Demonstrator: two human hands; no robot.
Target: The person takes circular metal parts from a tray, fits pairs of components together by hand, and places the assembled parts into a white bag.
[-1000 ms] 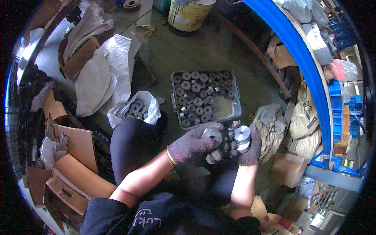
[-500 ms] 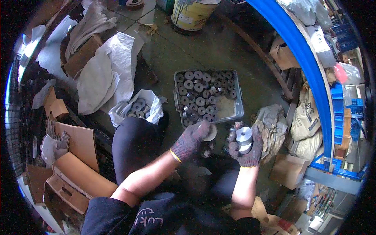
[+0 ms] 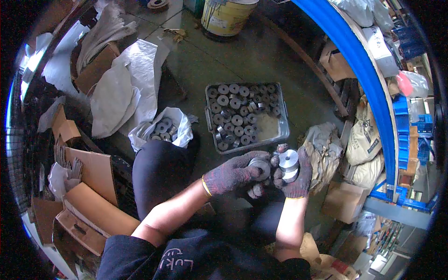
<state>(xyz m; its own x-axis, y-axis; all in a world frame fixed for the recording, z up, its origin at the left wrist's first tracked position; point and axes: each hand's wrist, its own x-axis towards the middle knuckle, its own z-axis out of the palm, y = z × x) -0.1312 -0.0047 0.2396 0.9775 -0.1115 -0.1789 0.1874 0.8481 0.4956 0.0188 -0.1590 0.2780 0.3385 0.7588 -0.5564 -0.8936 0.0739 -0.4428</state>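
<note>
Both of my hands wear dark knit gloves with yellow cuffs. My left hand (image 3: 235,175) is closed on a round metal disc (image 3: 260,169) and holds it close to the other hand. In my right hand (image 3: 297,179) a short stack of shiny metal discs (image 3: 289,159) stands upright, the top one with a hole in its middle. Just beyond my hands sits a grey plastic bin (image 3: 285,122) with many similar discs (image 3: 237,120), its near right part showing bare bottom. Near my left knee, a white plastic bag (image 3: 185,134) holds more discs (image 3: 163,127).
Crumpled paper (image 3: 323,151) lies right of my hands. Flattened cardboard (image 3: 91,175) and white sacking (image 3: 140,79) are on the left. A yellow bucket (image 3: 227,18) stands at the back. A blue curved beam (image 3: 368,60) and filled sacks (image 3: 361,140) line the right side.
My left hand has moved right with its disc, turning it face up beside the stack. The right hand has barely moved and still holds the stack.
</note>
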